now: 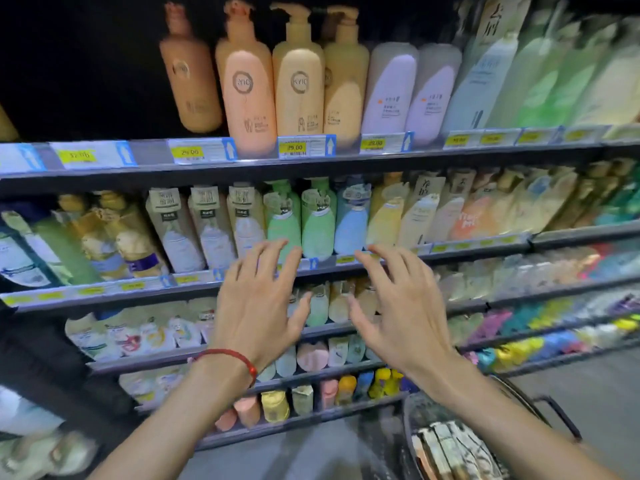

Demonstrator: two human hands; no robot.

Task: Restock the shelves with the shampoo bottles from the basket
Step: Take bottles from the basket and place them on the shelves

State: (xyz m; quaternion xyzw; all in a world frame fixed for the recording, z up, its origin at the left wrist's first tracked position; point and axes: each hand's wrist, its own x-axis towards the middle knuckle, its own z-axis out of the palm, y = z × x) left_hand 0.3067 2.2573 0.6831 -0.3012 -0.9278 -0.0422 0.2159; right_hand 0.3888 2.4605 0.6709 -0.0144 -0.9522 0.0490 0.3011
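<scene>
Shampoo bottles (450,448) packed in the basket (408,434) at lower right, others lined along the shelves (346,164). Left hand (256,306) and right hand (405,306) empty, fingers spread, raised side by side before the middle rows.

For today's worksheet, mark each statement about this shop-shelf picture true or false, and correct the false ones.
1. A red bracelet sits on the wrist of the left hand. True.
2. The left hand grips a bottle. False: its fingers are spread and hold nothing.
3. Orange pump bottles stand on the top shelf. True.
4. The basket is empty. False: packaged bottles lie in it, at the lower right.
5. The right hand is open and holds nothing. True.
</scene>
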